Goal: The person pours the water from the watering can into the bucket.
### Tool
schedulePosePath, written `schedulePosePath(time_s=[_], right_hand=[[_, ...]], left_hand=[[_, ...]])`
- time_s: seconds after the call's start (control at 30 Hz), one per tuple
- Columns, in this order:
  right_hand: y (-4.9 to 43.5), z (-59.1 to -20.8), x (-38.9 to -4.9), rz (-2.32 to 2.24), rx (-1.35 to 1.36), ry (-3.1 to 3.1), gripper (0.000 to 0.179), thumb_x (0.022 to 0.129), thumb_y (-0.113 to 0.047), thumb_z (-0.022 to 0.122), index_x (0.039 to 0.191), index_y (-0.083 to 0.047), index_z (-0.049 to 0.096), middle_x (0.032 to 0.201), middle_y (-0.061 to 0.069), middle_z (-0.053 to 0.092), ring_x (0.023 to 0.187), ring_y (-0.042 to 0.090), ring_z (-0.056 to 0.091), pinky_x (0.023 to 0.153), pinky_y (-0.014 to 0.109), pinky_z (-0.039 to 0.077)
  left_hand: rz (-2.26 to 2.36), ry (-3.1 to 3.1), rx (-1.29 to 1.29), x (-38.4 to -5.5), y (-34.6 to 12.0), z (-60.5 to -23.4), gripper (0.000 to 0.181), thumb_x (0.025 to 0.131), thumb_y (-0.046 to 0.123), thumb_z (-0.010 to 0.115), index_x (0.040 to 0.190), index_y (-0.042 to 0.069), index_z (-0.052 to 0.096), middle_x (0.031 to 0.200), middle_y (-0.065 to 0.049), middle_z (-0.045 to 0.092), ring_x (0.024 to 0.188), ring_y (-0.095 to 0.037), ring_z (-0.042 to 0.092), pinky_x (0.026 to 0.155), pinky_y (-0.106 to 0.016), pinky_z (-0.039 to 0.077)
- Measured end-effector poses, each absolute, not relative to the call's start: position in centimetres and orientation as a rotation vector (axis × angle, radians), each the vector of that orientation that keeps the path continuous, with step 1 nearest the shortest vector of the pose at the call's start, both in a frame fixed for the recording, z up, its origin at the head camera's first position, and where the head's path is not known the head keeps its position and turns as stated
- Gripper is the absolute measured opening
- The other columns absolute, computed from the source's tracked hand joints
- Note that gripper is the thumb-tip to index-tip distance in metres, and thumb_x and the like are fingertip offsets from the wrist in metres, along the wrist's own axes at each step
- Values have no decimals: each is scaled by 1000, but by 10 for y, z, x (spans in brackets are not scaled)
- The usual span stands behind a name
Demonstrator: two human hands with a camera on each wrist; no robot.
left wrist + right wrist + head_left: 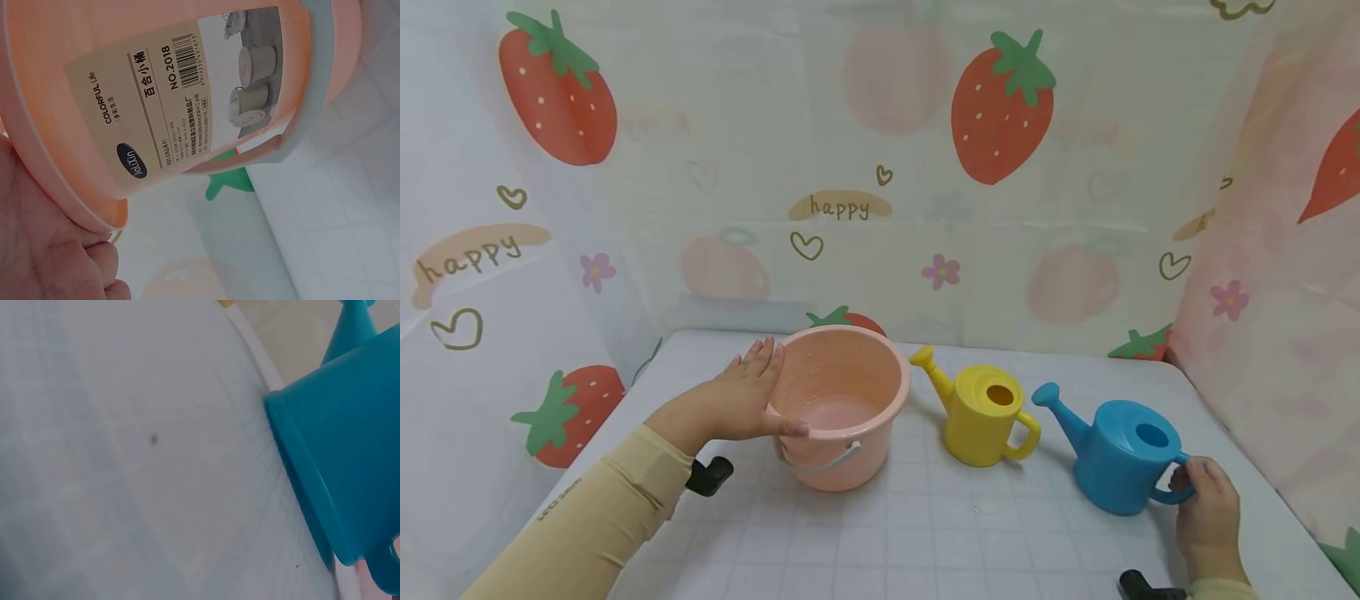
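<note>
My left hand [741, 398] rests on the left rim of a peach plastic bucket [846, 463], its fingers straight and the thumb stretched along the front rim. A paper label [181, 94] covers part of the bucket's side in the left wrist view, and the palm touches the rim there. At the right, my right hand [1208, 510] grips the handle of a blue watering can [1116, 467], which is upright with its spout pointing left. Between bucket and blue can stands a yellow watering can [981, 429]. The right wrist view shows the blue can's base close to the tabletop; the right hand is mostly out of that view.
A white table [917, 533] with a faint grid carries everything. Behind it and at both sides hangs a strawberry-printed curtain [737, 150]. Black wrist mounts [710, 477] show beside the sleeves.
</note>
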State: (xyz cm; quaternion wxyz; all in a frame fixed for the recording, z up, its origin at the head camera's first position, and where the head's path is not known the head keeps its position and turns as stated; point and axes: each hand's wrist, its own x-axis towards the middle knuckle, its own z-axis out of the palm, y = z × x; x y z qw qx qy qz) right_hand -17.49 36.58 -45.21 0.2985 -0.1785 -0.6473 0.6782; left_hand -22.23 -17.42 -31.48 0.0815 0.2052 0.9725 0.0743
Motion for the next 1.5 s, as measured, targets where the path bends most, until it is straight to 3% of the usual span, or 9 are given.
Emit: schedulePosePath(time_s=[0.33,0.57,0.73,0.97,1.03,1.2,1.3,1.37,1.5], right_hand=[[368,-454,-175,1687,-620,-1863,36,99,-21,30,74,-3,50,69,-4,48,75,12,42,63,19,34],[372,-453,-176,1502,-687,-2001,34,99,-27,31,84,-7,53,72,-13,51,76,4,47,73,24,34],[387,-448,-179,1448,-751,-2011,31,99,-29,32,89,-11,55,78,-14,52,77,-1,49,70,15,38],[399,-410,-181,1658,-691,-1750,22,99,-25,38,93,-14,56,90,-8,53,84,2,51,91,13,37],[401,-395,-181,1661,-678,-1761,18,98,-24,41,94,-17,57,92,-9,53,85,0,51,90,10,37],[405,-370,-185,1503,-642,-2093,28,97,-34,40,118,-21,53,108,-11,51,96,1,47,106,31,30],[403,-356,-188,1332,-518,-2335,47,97,-40,37,137,-15,40,131,4,44,114,18,44,104,50,30],[402,-345,-190,1211,-373,-2464,55,97,-41,35,142,-10,30,143,16,31,123,34,35,98,60,29],[396,-317,-195,1008,-111,-2604,62,97,-38,36,145,-5,17,145,29,14,124,53,22,89,69,27]], left_hand=[[228,2906,611,-223,-175,-315,126,67,81,46,142,-9,0,148,-26,-8,137,-38,-6,108,-55,4],[224,2912,619,-226,-175,-318,127,66,83,44,143,-8,0,149,-26,-8,137,-38,-4,108,-55,5],[231,2913,622,-228,-173,-321,128,64,84,44,143,-7,1,149,-25,-7,138,-37,-4,109,-55,5],[253,2911,625,-228,-174,-321,126,66,81,48,143,-7,0,149,-25,-8,138,-37,-5,109,-54,5],[266,2916,622,-227,-174,-321,126,66,81,48,143,-7,0,149,-25,-8,138,-37,-5,109,-54,5],[270,2918,613,-225,-177,-318,128,65,83,47,143,-8,2,149,-27,-5,138,-38,-2,108,-55,5],[273,2909,608,-223,-177,-316,128,65,82,49,142,-10,3,148,-28,-3,137,-40,-1,108,-56,5],[256,2907,604,-223,-178,-315,128,64,82,49,143,-8,3,148,-27,-3,137,-39,-1,108,-56,5],[183,2931,627,-225,-177,-312,127,63,85,46,145,-4,6,149,-28,1,136,-44,2,106,-60,5]])
